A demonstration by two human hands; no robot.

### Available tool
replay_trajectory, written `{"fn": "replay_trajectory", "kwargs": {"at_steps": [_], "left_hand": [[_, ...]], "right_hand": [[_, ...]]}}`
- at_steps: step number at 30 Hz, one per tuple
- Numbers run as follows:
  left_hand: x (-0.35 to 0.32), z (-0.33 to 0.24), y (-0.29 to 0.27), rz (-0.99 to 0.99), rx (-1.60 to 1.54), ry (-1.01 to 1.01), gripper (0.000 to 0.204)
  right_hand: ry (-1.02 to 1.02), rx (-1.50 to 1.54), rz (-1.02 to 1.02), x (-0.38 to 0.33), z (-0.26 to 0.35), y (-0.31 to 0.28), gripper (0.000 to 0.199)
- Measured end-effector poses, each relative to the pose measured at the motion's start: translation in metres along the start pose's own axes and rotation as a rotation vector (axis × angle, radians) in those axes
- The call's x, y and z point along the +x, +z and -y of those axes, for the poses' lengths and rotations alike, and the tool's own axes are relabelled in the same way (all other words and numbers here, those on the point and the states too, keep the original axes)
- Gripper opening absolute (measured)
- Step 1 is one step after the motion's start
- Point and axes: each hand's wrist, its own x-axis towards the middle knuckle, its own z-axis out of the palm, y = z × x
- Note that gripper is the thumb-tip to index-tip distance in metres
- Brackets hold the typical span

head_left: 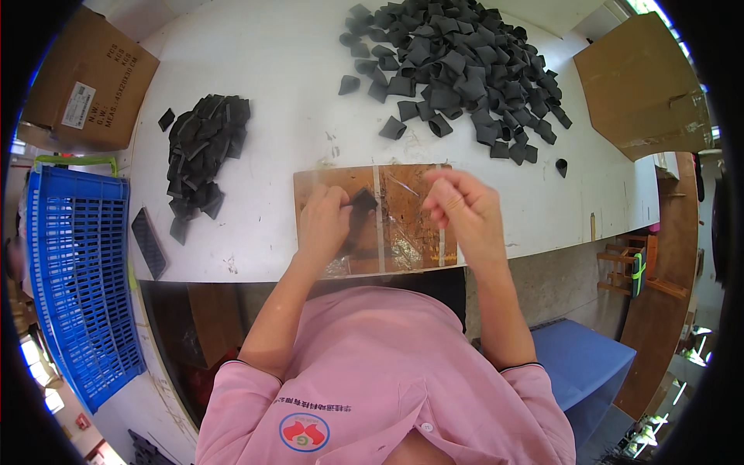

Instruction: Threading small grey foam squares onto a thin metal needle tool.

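On the white table, a big heap of loose black pieces is piled at 1 o'clock, a smaller stack at 10. Dead centre, a taped brown board is laid. One small black piece is pinched flat on it by the left hand. It looks light and bendy, so probably best gripped by an edge. The right hand is curled shut, apparently empty.

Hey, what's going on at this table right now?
A person in a pink shirt works at a white table. The left hand presses a dark foam piece onto a brown board. The right hand is raised over the board, fingers curled, seemingly empty. A big pile of loops lies beyond, a flattened stack at left.
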Motion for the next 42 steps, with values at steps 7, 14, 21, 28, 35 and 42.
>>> {"fn": "replay_trajectory", "kwargs": {"at_steps": [7, 14, 21, 28, 35, 42], "left_hand": [[-0.005, -0.015, -0.040, -0.153, -0.244, 0.279, 0.012], [-0.040, -0.036, -0.066, -0.064, -0.260, 0.564, 0.025], [-0.046, -0.045, -0.067, -0.055, -0.271, 0.630, 0.023], [-0.045, -0.068, -0.067, -0.009, -1.283, -0.333, 0.025], [-0.043, -0.065, -0.060, 0.243, -1.294, -0.489, 0.010], [-0.044, -0.067, -0.054, 0.005, -0.792, -0.197, 0.006]], "right_hand": [[0.233, -0.123, 0.326, -0.037, -0.035, 0.017, 0.031], [0.623, 0.552, 0.405, -0.033, -0.039, 0.035, 0.028], [0.610, 0.704, 0.396, -0.033, -0.025, 0.029, 0.017], [0.518, 0.710, 0.253, -0.034, -0.025, 0.031, 0.019], [0.530, 0.655, 0.339, -0.032, -0.032, 0.025, 0.010], [-0.399, -0.292, 0.018, -0.046, -0.021, 0.034, 0.018]]}}
